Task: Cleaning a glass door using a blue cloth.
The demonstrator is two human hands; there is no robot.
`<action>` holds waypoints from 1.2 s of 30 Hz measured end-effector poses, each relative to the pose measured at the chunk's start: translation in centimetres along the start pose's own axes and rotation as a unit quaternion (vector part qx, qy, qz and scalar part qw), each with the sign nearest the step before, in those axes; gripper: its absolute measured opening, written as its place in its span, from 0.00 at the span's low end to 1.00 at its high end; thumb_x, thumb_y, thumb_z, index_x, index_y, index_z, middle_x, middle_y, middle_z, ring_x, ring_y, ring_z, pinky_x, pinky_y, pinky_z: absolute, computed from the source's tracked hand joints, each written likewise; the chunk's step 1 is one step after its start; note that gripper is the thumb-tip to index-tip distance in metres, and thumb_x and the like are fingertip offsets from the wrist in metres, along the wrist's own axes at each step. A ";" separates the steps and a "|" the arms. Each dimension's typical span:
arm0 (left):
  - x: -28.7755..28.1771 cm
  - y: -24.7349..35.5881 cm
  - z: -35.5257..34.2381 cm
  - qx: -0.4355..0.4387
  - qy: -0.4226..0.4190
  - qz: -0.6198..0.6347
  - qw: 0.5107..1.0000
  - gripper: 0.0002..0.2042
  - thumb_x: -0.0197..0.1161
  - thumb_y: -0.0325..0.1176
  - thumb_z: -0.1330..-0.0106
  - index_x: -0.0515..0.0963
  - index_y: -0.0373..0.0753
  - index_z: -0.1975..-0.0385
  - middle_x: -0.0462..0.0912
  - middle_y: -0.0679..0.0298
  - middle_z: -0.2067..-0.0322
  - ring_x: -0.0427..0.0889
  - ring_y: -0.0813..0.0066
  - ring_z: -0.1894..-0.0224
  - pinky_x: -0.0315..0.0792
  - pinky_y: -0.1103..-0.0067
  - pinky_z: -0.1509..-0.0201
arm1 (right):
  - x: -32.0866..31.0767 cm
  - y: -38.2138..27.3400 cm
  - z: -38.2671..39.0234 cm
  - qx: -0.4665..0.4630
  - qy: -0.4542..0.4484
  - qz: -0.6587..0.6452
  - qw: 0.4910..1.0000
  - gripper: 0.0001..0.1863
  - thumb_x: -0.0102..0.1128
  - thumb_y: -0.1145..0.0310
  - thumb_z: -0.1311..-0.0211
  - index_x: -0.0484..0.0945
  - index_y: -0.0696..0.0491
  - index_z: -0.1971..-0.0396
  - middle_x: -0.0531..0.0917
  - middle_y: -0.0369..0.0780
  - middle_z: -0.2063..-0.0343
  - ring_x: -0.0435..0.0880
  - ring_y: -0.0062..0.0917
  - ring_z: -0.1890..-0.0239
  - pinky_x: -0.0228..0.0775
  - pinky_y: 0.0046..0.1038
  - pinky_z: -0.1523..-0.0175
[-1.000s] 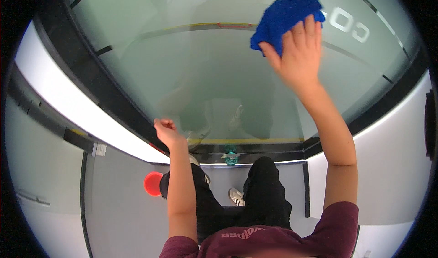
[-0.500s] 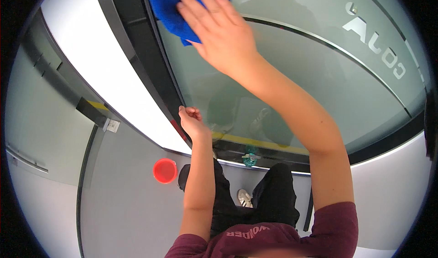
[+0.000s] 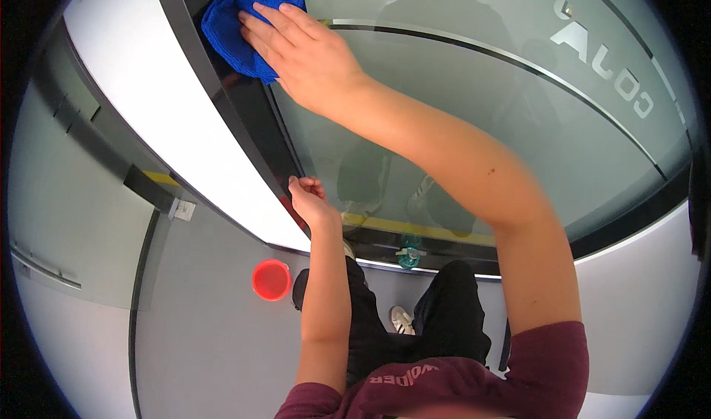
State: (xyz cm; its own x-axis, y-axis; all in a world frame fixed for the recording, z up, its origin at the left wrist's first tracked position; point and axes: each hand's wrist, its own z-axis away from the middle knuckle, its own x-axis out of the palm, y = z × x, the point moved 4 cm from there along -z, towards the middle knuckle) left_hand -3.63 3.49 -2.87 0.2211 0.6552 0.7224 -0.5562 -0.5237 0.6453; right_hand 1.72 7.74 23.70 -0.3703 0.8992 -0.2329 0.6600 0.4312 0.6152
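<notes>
My right hand (image 3: pixel 304 60) presses a folded blue cloth (image 3: pixel 226 30) onto the dark frame (image 3: pixel 266 104) at the left edge of a glass panel (image 3: pixel 437 86), fingers extended over the cloth. Pale lettering is on the glass at the right. Lower down, beside that frame, my left hand (image 3: pixel 309 199) has its fingers curled, with nothing visible in them. A small teal object (image 3: pixel 409 258), partly indistinct, is at the bottom edge of the glass.
A red bucket (image 3: pixel 272 279) stands on the grey floor (image 3: pixel 207 323), left of my legs. A bright white strip (image 3: pixel 148 86) runs outside the dark frame. Further left is another glass panel with a handle (image 3: pixel 48 267). A white wall (image 3: pixel 637 286) curves at the right.
My right hand and the blue cloth have swept left from the upper right of the glass to the left frame. The view has turned, shifting my left hand rightward in the picture.
</notes>
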 end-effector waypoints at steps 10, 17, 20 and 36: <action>-0.3 -0.2 -0.3 -0.012 -0.002 -0.022 1.000 0.16 0.49 0.43 0.35 0.66 0.44 0.84 0.70 0.71 0.81 0.65 0.83 0.79 0.58 0.86 0.74 | -3.7 6.2 6.5 0.013 -0.032 -0.091 0.995 0.27 0.52 0.68 0.53 0.69 0.52 0.47 0.66 0.36 0.41 0.60 0.26 0.37 0.45 0.33 0.33; -0.1 -0.4 0.1 -0.017 -0.007 -0.020 1.000 0.16 0.50 0.42 0.36 0.66 0.44 0.85 0.70 0.70 0.81 0.67 0.82 0.77 0.60 0.86 0.72 | -7.9 11.5 12.6 0.119 -0.113 -0.073 0.984 0.29 0.59 0.69 0.61 0.71 0.52 0.50 0.67 0.38 0.42 0.60 0.30 0.38 0.49 0.40 0.35; 0.0 -0.7 0.2 -0.028 0.002 -0.023 0.999 0.16 0.50 0.42 0.35 0.66 0.44 0.85 0.70 0.70 0.81 0.66 0.82 0.78 0.59 0.86 0.71 | -9.1 13.9 16.2 0.154 -0.147 0.007 0.977 0.25 0.61 0.69 0.61 0.74 0.55 0.56 0.70 0.41 0.47 0.61 0.33 0.39 0.49 0.43 0.36; 0.8 -2.2 1.1 -0.019 -0.030 -0.089 0.995 0.14 0.48 0.43 0.36 0.65 0.46 0.82 0.67 0.73 0.82 0.60 0.82 0.80 0.54 0.83 0.74 | -15.6 26.2 30.3 0.202 -0.142 0.200 0.948 0.19 0.61 0.56 0.51 0.76 0.60 0.75 0.78 0.46 0.67 0.72 0.39 0.52 0.54 0.42 0.37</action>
State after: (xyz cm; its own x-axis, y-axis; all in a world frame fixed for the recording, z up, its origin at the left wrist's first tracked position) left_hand -1.32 4.55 -3.49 0.3667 0.7012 0.6114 -0.5328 -0.3805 0.7559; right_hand 44.59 7.26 20.61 0.1166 0.9556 -0.2708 0.9279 -0.0077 0.3727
